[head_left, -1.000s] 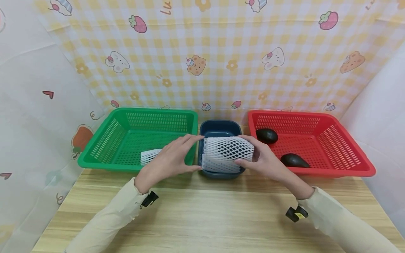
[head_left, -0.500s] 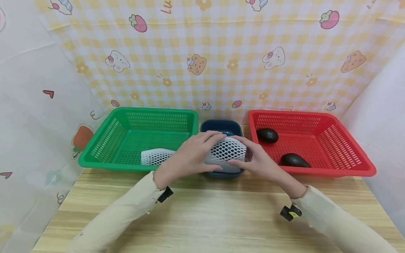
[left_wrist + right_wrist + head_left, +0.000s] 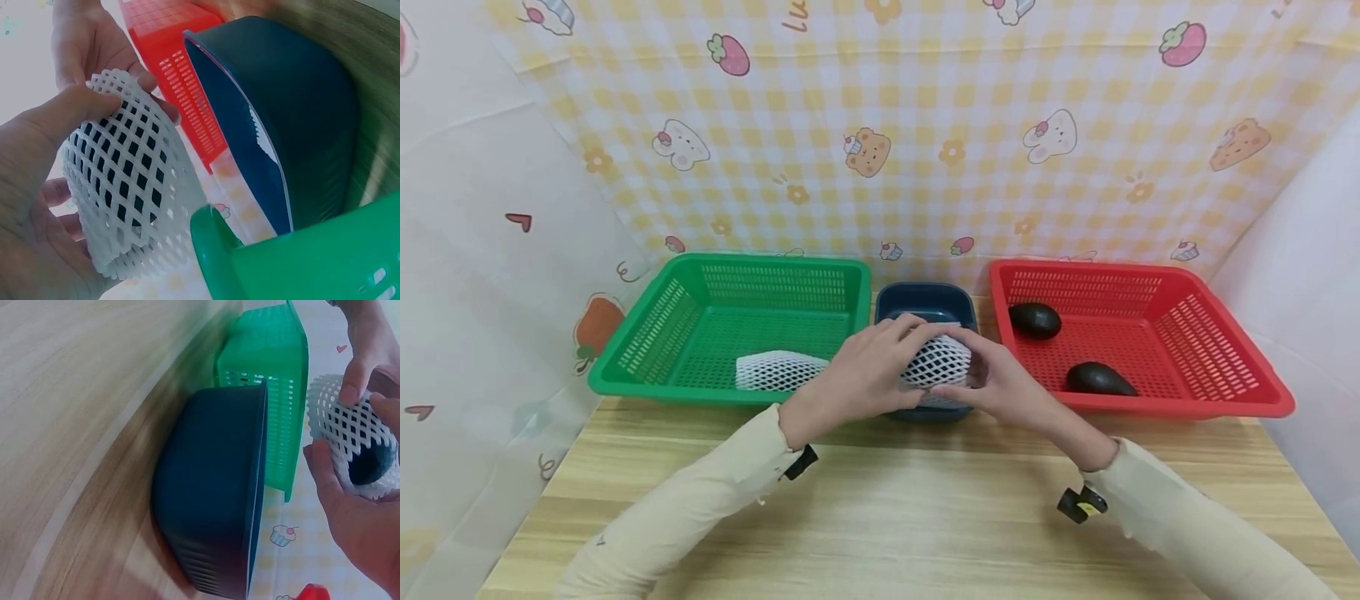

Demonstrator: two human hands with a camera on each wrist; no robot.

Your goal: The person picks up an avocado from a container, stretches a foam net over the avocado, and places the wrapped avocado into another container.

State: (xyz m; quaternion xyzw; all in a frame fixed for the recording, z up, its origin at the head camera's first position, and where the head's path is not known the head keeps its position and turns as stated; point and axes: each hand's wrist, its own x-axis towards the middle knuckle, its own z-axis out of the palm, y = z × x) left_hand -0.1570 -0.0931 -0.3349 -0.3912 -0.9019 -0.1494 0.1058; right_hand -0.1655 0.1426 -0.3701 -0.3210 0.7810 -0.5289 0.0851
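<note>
We have both hands holding one white foam net sleeve [image 3: 938, 360] above the dark blue bin [image 3: 923, 292]: the left hand [image 3: 859, 372] curls round one end, the right hand [image 3: 1009, 377] round the other. Inside sits a dark avocado [image 3: 369, 466], bare at the mouth near the right palm. We judge it could slip out there if the right hand slackens or the sleeve tilts, and a hard tug could tear the mesh. A second ago we had the left hand stretched wide beside the sleeve's end; now its fingers overlap the mesh and both hands nearly meet
</note>
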